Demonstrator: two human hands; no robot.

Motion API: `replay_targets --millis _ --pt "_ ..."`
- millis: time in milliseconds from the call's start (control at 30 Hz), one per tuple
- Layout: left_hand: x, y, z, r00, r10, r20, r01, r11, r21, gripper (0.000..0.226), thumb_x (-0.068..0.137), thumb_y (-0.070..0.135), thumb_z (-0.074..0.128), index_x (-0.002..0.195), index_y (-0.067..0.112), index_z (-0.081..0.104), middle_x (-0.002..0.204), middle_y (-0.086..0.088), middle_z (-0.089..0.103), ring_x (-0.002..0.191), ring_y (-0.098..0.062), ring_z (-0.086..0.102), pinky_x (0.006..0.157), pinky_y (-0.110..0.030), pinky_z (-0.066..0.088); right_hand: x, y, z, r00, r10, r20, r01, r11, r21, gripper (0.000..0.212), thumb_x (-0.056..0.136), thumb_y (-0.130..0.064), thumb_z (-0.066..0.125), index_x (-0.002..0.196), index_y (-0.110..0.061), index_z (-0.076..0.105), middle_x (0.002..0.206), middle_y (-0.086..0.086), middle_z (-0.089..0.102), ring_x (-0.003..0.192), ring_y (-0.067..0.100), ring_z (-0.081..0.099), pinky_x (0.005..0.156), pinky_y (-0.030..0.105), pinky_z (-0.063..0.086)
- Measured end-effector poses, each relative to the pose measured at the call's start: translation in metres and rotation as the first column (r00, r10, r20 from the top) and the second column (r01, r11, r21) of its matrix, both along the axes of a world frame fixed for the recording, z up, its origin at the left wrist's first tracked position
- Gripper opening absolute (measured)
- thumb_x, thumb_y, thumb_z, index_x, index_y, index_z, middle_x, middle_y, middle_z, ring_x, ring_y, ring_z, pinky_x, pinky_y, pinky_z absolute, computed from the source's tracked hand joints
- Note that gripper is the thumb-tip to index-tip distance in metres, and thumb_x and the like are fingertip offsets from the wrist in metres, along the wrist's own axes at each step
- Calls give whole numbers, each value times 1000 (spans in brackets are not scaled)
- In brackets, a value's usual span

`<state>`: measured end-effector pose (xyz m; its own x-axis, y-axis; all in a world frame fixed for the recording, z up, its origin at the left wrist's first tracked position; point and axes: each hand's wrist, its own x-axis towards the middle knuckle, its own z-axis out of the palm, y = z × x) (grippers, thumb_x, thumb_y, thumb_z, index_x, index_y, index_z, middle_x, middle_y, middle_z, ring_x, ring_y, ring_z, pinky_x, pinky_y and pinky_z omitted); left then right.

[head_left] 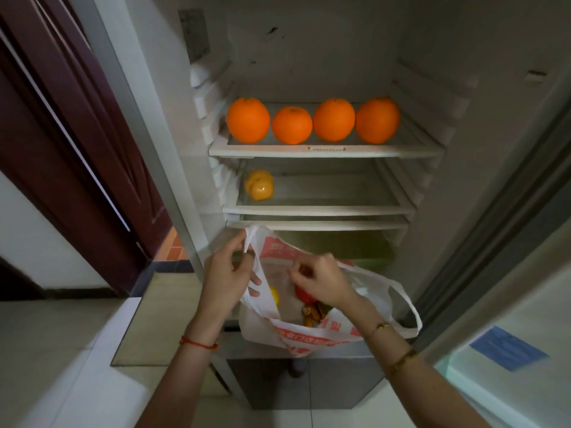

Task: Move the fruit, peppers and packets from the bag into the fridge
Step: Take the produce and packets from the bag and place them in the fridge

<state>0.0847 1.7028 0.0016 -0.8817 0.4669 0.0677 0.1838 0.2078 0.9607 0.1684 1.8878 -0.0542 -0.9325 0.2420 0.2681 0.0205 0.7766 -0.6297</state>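
A white plastic bag (312,338) with red print hangs open in front of the open fridge (324,149). My left hand (228,273) grips the bag's left handle and holds it up. My right hand (324,282) reaches into the bag's mouth with curled fingers, over a red pepper (301,293); whether it grips the pepper is unclear. A yellow pepper (274,294) and orange-brown packets (313,316) lie inside the bag. Several oranges (292,125) sit in a row on the upper shelf. One yellow pepper (259,184) rests at the left of the middle shelf (318,208).
The fridge's door (525,242) stands open on the right, with a blue sticker (506,347) on it. A dark red wooden door (71,134) is on the left. The bag's loose right handle (408,304) droops toward the fridge's door. A lower shelf (318,225) lies just above the bag.
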Motion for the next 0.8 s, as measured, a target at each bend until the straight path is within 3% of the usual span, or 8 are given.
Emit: replay_targets --millis 100,167,300,400,467,600,733,800 --pt "2 -11 1 999 35 -18 -35 999 -5 39 97 4 53 133 19 57 85 0 68 54 -20 69 44 -31 57 -10 -18 -32 975 79 206 -77 997 -14 23 93 -37 54 108 -23 64 101 -4 69 90 5 61 88 36 55" --pt "4 -16 2 999 43 -13 -43 999 5 38 96 4 54 129 23 59 83 1 69 53 -21 68 44 -33 57 -20 -24 -50 939 58 340 -72 997 31 36 95 -38 54 129 -25 53 125 -3 60 113 9 53 105 29 41" --pt "2 -24 -1 998 62 27 -63 998 17 40 95 0 51 123 27 62 81 11 68 52 -26 68 45 -36 57 -45 -29 -82 841 -43 540 35 999 27 61 91 -39 62 144 -19 39 146 9 41 135 31 40 112 39 33" --pt "2 -27 -4 998 49 37 -50 998 25 41 95 0 51 128 23 60 84 17 68 52 -27 67 44 -34 56 -59 -31 -99 841 -26 540 -22 996 82 68 87 -36 65 145 -29 29 151 6 33 140 31 32 117 50 25" --pt "3 -28 -6 998 44 45 -45 999 24 44 95 -1 50 132 21 58 94 17 65 50 -24 67 42 -31 55 -67 -34 -110 855 -1 518 -155 954 258 78 79 -39 71 139 -39 22 148 1 35 137 30 36 116 57 23" --pt "1 -28 -7 998 27 52 -28 999 18 47 95 -1 50 137 19 55 94 14 65 51 -22 67 43 -33 56 -78 -35 -134 839 -12 545 -242 888 392 90 69 -38 78 137 -33 19 142 3 42 128 33 46 108 63 29" --pt "-2 -27 -6 998 9 60 -10 1000 15 48 95 -1 50 138 20 54 89 13 67 51 -21 67 45 -33 57 -78 -36 -132 845 -52 533 -204 889 409 77 76 -35 71 135 -34 21 140 2 43 129 31 45 109 63 25" --pt "-3 -25 -5 998 1 62 -1 1000 13 48 96 0 50 139 20 53 92 13 67 51 -20 67 45 -34 57 -75 -36 -130 859 -67 507 -143 920 364 63 85 -26 63 135 -28 24 138 7 44 127 34 45 108 57 32"
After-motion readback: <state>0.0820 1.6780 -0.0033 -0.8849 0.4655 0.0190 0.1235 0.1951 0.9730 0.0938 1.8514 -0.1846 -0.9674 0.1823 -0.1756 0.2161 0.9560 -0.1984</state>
